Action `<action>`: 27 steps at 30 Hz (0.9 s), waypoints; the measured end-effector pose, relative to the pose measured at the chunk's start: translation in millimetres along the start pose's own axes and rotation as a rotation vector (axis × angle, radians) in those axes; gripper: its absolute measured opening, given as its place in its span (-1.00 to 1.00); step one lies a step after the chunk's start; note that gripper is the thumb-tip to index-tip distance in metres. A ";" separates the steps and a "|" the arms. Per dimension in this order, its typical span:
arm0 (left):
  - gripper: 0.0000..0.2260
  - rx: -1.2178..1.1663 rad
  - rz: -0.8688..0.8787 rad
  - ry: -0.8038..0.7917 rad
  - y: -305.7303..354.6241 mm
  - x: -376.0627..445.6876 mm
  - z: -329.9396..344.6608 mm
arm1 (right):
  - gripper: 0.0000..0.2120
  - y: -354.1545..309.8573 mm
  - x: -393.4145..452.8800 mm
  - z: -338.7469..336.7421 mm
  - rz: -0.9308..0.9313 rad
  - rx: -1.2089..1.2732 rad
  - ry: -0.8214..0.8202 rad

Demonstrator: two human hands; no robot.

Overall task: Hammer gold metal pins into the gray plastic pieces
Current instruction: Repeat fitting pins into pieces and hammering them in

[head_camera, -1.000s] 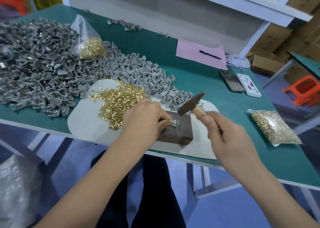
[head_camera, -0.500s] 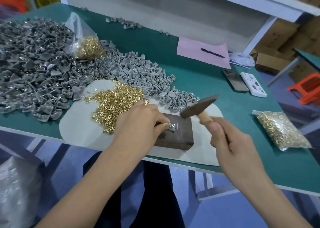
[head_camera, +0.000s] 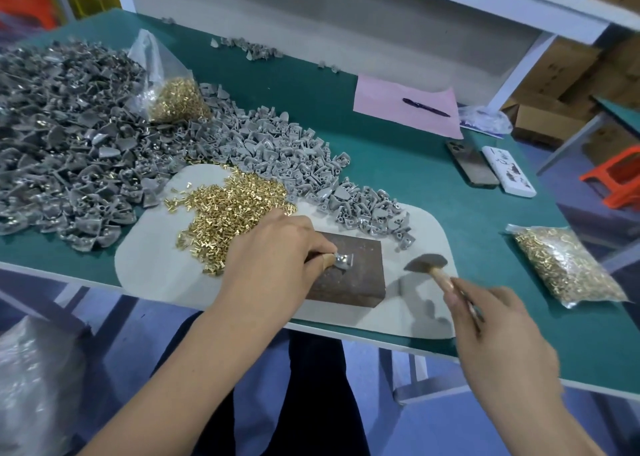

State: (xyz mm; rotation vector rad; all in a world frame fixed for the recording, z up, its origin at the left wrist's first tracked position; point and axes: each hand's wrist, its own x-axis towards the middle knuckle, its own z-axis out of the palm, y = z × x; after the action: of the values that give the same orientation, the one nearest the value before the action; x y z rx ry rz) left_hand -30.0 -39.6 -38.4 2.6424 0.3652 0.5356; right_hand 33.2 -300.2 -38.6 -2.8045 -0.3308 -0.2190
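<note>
On the dark block (head_camera: 349, 268) near the front edge of the counter (head_camera: 398, 165) lies one gray plastic piece (head_camera: 344, 260), pinched at its left end by the fingertips of the left hand (head_camera: 277, 258). The right hand (head_camera: 498, 331) is curled round the wooden handle of the hammer (head_camera: 433, 268), thumb laid along the shaft, the head hanging low just to the right of the block and clear of the piece. Whether a pin already stands in the piece is too small to tell. The piece looks light and stiff, a small moulded part that would likely skid or flip under a glancing blow, so it wants holding flat by its edge with the fingers kept off the socket. The gold pins (head_camera: 228, 213), heaped loose on the pale mat (head_camera: 156, 265) just behind the left hand, are tiny, hard and probably slippery; each is best picked by its shank between thumb and forefinger. More gray pieces (head_camera: 69, 137) lie piled across the left of the counter, and bags of pins (head_camera: 568, 265) sit to the right and at the back.
</note>
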 end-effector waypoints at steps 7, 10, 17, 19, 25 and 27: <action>-0.89 -0.073 0.019 0.011 -3.6 -2.0 2.1 | -0.84 -7.6 -4.3 21.2 -0.143 -0.077 0.206; -0.92 -0.163 0.031 0.017 -6.7 -7.8 3.5 | -0.72 -36.5 3.5 24.7 -0.303 0.243 0.190; -0.87 -0.328 -0.123 0.183 -43.7 -43.9 -13.4 | -0.89 -132.2 20.1 42.4 -0.614 0.465 -0.039; -0.84 -0.331 -0.190 0.232 -61.8 -51.5 -25.7 | -0.88 -159.9 22.0 49.3 -0.654 0.465 -0.117; -0.95 -0.223 -0.492 0.318 -117.0 -66.8 -54.5 | -0.92 -233.7 30.9 71.5 -0.741 0.489 -0.240; -0.98 -0.157 -0.581 0.276 -135.2 -68.1 -58.0 | -0.90 -250.8 38.5 79.3 -0.741 0.422 -0.260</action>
State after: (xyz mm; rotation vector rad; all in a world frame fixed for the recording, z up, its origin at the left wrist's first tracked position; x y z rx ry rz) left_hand -137.9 76.8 -71.4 2.1645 1.0801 0.6912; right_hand 16.8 -34.9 -35.0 -2.1794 -1.3016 0.0592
